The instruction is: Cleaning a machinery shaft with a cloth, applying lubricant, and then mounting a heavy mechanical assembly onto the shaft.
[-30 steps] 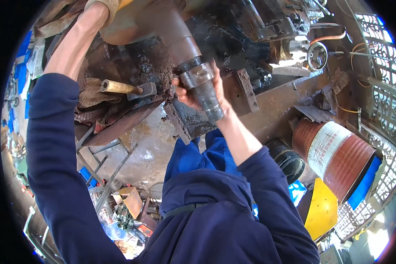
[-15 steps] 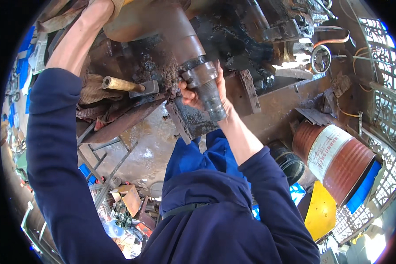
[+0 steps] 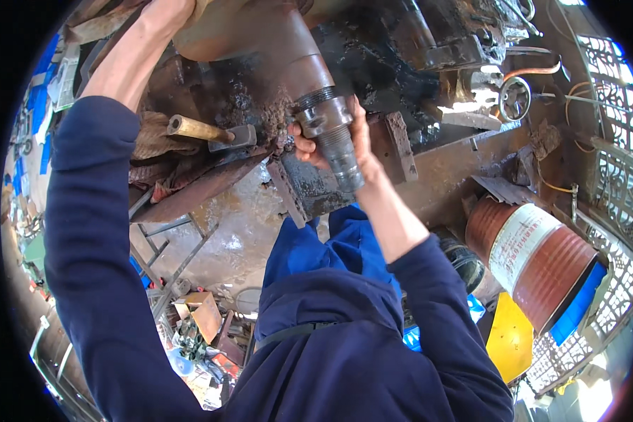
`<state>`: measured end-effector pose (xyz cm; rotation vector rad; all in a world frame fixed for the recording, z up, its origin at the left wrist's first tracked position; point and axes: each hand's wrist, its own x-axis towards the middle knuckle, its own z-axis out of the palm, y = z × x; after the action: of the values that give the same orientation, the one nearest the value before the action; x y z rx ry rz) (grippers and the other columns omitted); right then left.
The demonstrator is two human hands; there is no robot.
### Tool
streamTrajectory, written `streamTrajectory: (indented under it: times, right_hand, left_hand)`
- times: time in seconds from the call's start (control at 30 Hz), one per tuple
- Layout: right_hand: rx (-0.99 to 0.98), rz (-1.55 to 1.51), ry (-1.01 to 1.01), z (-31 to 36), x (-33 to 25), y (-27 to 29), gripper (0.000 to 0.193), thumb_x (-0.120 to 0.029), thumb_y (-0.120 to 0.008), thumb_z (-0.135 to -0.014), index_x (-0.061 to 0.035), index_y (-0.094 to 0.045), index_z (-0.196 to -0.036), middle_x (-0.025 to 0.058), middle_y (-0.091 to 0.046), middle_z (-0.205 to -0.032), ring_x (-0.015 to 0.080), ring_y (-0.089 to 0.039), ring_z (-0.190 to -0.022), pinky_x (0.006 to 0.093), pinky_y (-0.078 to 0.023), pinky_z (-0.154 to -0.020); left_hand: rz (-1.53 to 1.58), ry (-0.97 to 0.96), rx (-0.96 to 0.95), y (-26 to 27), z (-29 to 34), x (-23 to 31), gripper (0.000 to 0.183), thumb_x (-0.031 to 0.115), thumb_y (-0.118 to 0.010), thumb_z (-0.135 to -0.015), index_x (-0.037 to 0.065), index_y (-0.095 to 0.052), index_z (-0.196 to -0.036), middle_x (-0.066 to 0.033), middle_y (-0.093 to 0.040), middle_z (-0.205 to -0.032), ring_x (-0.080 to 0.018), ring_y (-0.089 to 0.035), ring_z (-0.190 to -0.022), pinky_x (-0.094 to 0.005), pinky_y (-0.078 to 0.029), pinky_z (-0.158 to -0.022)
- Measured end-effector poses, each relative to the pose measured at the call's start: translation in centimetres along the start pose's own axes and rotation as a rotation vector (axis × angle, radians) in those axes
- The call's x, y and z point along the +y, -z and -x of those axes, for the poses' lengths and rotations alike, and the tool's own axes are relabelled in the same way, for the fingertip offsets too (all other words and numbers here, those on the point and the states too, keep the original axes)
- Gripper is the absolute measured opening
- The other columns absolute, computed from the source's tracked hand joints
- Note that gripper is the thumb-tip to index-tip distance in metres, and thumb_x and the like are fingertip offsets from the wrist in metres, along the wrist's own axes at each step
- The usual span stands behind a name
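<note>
A thick brown shaft (image 3: 304,67) slants down from the top middle towards me and ends in a narrower grey stub (image 3: 344,165). Round it sits a dark metal threaded collar (image 3: 330,114), with bare threads showing just above it. My right hand (image 3: 363,148) is wrapped round this collar from below, thumb on the right side and fingertips on the left. My left hand (image 3: 172,10) reaches to the top left edge, beside the wide part of the shaft; its fingers are out of sight there. A hammer (image 3: 200,132) with a pale handle lies left of the collar.
A handwheel (image 3: 515,98) stands at the upper right among greasy metal parts. At right are a red-brown drum (image 3: 534,264), a black bucket (image 3: 461,260) and a yellow sheet (image 3: 510,337). A metal frame (image 3: 165,260) and boxes clutter the lower left. Dark grime covers the machine bed.
The collar appears turned slightly in my right hand, with a hole in its side showing more plainly. My left arm has shifted a little to the right in the view.
</note>
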<state>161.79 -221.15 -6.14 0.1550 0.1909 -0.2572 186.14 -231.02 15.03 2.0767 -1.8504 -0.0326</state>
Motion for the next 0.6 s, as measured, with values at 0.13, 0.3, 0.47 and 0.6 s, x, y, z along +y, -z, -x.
streamTrajectory:
  times: [0.13, 0.3, 0.47, 0.6]
  right_hand:
    - [0.190, 0.191, 0.035, 0.5, 0.2, -2.1, 0.095, -0.069, -0.065, -0.082, 0.0061, -0.048, -0.137, 0.0236, -0.062, -0.113, 0.0320, -0.065, -0.086, 0.0464, -0.061, -0.084]
    - [0.775, 1.837, 0.171, 1.2, 0.2, -10.6, 0.068, -0.039, -0.073, -0.083, 0.0089, -0.054, -0.128, 0.0182, -0.069, -0.103, 0.0234, -0.069, -0.087, 0.0325, -0.055, -0.080]
    - [0.393, 1.018, 0.128, 0.9, -1.2, -5.7, 0.081, -0.058, -0.073, -0.077, 0.0075, -0.056, -0.121, 0.0180, -0.067, -0.100, 0.0227, -0.067, -0.083, 0.0384, -0.055, -0.074]
    - [-0.236, -0.237, -0.011, -1.0, 1.4, 0.1, 0.103, -0.076, -0.067, -0.076, 0.0064, -0.045, -0.135, 0.0213, -0.059, -0.114, 0.0231, -0.058, -0.077, 0.0366, -0.053, -0.074]
  left_hand:
    - [0.001, 0.048, -0.039, 0.3, 0.5, -1.0, 0.054, 0.050, -0.074, -0.080, 0.003, -0.071, -0.108, -0.0187, -0.073, -0.105, -0.0347, -0.069, -0.099, -0.0392, -0.053, -0.086]
    - [0.013, 0.074, -0.041, 0.2, 1.1, -1.3, 0.055, 0.050, -0.074, -0.080, 0.002, -0.072, -0.106, -0.0202, -0.072, -0.105, -0.0348, -0.069, -0.099, -0.0392, -0.053, -0.085]
    - [-0.029, 0.008, 0.019, 0.3, 0.4, -1.2, 0.056, 0.050, -0.075, -0.080, 0.001, -0.071, -0.106, -0.0201, -0.072, -0.106, -0.0342, -0.070, -0.098, -0.0393, -0.054, -0.084]
    - [0.038, 0.028, -0.009, 0.1, -0.2, -0.4, 0.057, 0.050, -0.075, -0.079, 0.001, -0.071, -0.108, -0.0205, -0.072, -0.107, -0.0342, -0.069, -0.100, -0.0392, -0.053, -0.085]
